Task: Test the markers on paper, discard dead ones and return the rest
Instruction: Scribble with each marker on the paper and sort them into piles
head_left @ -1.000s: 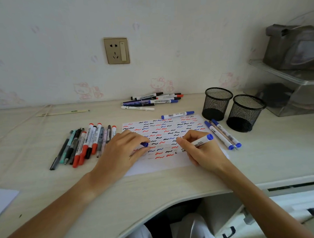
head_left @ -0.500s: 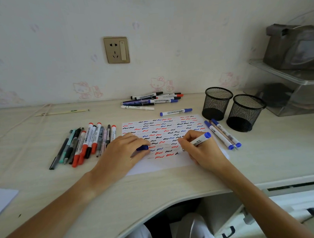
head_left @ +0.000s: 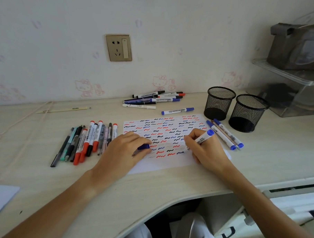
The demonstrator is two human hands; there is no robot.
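Note:
A white sheet of paper (head_left: 165, 165) covered with rows of red, blue and black squiggles lies on the desk in front of me. My right hand (head_left: 208, 150) grips a blue whiteboard marker (head_left: 204, 136), tip down on the sheet's lower right; the tip is hidden by my fingers. My left hand (head_left: 123, 152) rests on the paper's left part and holds the blue cap (head_left: 144, 146). A row of several pens and markers (head_left: 87, 140) lies left of the paper. Another pile of markers (head_left: 153, 99) sits by the wall.
Two black mesh pen cups (head_left: 219, 102) (head_left: 248, 113) stand at the right, with three blue pens (head_left: 225, 134) beside them. A single blue marker (head_left: 177, 111) lies above the paper. A clear plastic organiser (head_left: 286, 88) is at far right. The desk edge curves near me.
My right hand has shifted slightly down and left across the paper with the marker. My left hand has drawn the blue cap a little further under its fingers.

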